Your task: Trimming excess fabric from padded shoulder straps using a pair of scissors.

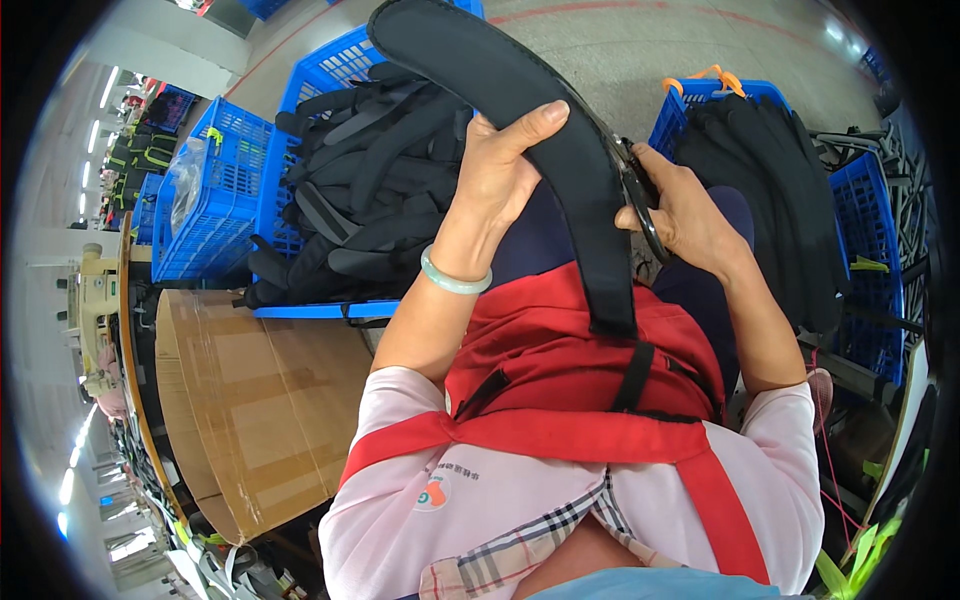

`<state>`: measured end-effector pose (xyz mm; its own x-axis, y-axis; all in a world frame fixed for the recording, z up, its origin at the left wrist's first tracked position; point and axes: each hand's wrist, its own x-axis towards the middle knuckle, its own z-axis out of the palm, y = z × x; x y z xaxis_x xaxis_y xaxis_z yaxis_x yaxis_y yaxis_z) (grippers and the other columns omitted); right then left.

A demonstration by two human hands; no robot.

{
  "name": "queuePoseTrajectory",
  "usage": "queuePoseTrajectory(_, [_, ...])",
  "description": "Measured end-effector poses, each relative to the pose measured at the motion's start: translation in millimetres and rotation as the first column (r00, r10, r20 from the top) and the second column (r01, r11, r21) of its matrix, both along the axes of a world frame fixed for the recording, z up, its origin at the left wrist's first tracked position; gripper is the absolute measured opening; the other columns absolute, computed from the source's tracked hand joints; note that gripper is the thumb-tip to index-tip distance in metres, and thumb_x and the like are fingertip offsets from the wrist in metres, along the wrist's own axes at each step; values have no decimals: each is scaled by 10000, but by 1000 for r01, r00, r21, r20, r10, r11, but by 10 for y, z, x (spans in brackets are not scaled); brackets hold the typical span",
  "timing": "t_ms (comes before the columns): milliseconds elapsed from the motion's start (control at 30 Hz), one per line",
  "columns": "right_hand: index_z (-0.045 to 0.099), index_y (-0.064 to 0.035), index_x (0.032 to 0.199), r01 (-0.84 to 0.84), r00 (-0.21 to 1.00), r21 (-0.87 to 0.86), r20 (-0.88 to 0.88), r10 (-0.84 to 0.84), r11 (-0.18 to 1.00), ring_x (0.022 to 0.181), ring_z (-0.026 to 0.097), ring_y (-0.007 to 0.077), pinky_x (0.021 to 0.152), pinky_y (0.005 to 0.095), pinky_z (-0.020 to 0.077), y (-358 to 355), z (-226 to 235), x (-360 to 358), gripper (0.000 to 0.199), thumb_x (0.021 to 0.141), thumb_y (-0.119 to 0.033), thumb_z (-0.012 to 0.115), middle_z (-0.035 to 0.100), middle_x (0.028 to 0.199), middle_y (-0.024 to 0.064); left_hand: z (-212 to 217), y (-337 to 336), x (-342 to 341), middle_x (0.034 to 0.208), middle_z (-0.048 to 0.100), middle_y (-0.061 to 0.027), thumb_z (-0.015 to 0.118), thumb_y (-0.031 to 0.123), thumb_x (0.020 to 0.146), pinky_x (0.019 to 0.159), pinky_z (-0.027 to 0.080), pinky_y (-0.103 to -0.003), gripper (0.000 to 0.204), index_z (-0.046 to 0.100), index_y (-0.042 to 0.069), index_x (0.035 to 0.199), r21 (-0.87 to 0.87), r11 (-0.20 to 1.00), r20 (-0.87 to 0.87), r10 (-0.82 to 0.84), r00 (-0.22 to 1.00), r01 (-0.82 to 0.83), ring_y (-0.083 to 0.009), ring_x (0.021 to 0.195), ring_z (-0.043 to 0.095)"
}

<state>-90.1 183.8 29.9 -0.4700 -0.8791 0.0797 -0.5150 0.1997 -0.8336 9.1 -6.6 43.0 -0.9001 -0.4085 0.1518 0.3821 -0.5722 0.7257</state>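
A long, curved black padded strap hangs in front of me, its rounded end at the top and its square end at my red apron. My left hand is closed on the strap's left side, with the thumb lying over its face. In my right hand is a pair of dark-handled scissors, fingers wrapped round the handles. The blades lie along the strap's right edge, and I cannot tell whether they touch the material.
On the left a blue crate is heaped with black padded straps, beside a cardboard box. At the right, more black straps drape over another blue crate. A sewing machine stands at far left.
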Motion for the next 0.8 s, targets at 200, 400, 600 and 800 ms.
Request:
queuePoseTrajectory(200, [409,68,1225,-39,990,0,135,38,999,801,505,164,736,315,436,-10,-70,0,849,718,-506,775,581,869,125,-22,9,1,875,675,-49,712,-12,809,747,548,-301,128,668,45,914,14,1000,27,5,1000,-6,-153,804,658])
queuePoseTrajectory(400, [458,54,1139,-69,997,-120,-35,65,990,658,501,185,612,331,435,6,-67,7,708,767,-467,758,552,718,136,-21,33,-6,876,672,-50,705,-21,812,751,549,-298,135,667,42,924,-9,1000,7,-30,1000,30,-154,807,659])
queuePoseTrajectory(600, [500,48,971,-4,981,-6,195,5,1000,673,402,120,581,317,398,2,-23,2,577,800,-451,733,447,676,89,-80,5,-15,880,673,-46,701,-23,815,755,549,-300,132,665,52,918,25,1000,6,-11,1000,11,-151,808,658])
queuePoseTrajectory(800, [512,43,1018,-91,994,-245,-86,71,965,699,399,112,592,302,397,43,-60,24,603,792,-470,733,435,698,76,-138,-55,-17,955,672,-64,658,-15,844,848,539,-348,156,653,34,991,7,998,-55,-66,996,66,-186,903,656])
